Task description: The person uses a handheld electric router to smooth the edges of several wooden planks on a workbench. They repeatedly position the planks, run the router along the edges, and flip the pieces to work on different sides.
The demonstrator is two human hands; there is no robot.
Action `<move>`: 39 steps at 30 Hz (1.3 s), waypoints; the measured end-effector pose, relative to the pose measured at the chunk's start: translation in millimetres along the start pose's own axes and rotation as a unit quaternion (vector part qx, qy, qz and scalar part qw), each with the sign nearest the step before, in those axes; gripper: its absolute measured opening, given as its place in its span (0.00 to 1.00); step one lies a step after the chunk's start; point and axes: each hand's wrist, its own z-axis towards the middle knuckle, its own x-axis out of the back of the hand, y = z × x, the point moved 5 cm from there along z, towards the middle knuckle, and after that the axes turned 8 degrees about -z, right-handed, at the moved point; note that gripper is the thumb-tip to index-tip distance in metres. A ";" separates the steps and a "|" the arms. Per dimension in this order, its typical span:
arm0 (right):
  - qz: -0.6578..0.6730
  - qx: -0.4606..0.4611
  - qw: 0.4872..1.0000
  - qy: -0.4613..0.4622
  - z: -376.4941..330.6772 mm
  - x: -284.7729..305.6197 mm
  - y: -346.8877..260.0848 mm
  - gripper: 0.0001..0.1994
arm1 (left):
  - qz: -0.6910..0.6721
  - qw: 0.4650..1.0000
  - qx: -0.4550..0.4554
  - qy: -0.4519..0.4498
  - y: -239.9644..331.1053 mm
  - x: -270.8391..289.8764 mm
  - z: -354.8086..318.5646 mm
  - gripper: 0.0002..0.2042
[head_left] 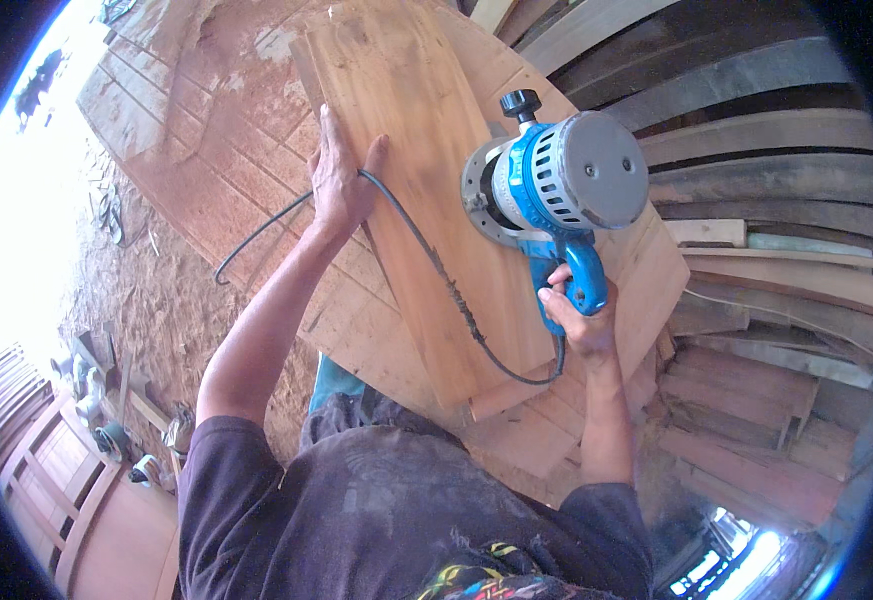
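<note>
A blue and grey electric router (pixel 548 180) lies tilted with its round base against a brown wooden board (pixel 426 190). My right hand (pixel 581 312) is closed round the router's blue handle. My left hand (pixel 344 185) lies along the board's left edge, fingers stretched out and thumb apart on the top face. A dark power cord (pixel 419 240) passes over my left wrist, crosses the board in a loop and runs back up to the handle. Part of the cord is wrapped in tape or frayed. The router's bit is hidden.
Under the board is a dusty wooden worktable (pixel 221 190) with scored lines. Stacked planks (pixel 756 180) rise at the right, and more boards (pixel 746 430) lie at the lower right. Sandy ground (pixel 181 310) shows at left, with tools and wooden frames (pixel 91 480) at lower left.
</note>
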 end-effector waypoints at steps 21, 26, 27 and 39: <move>0.064 -0.029 0.998 -0.003 81.3 -27.6 -25.2 0.08 | -0.016 0.998 -0.035 -0.047 -2.7 4.8 -2.8 0.48; 0.074 -0.017 0.997 -0.004 101.4 -34.2 -32.3 0.08 | -0.018 0.998 -0.050 -0.044 -2.9 3.6 -1.7 0.49; 0.078 -0.016 0.997 -0.002 104.8 -35.3 -34.1 0.07 | -0.021 0.997 -0.055 -0.044 -2.4 3.3 -1.7 0.49; 0.082 0.001 0.997 -0.013 146.2 -46.6 -43.8 0.07 | -0.011 0.997 -0.071 -0.039 -3.3 5.6 -2.1 0.49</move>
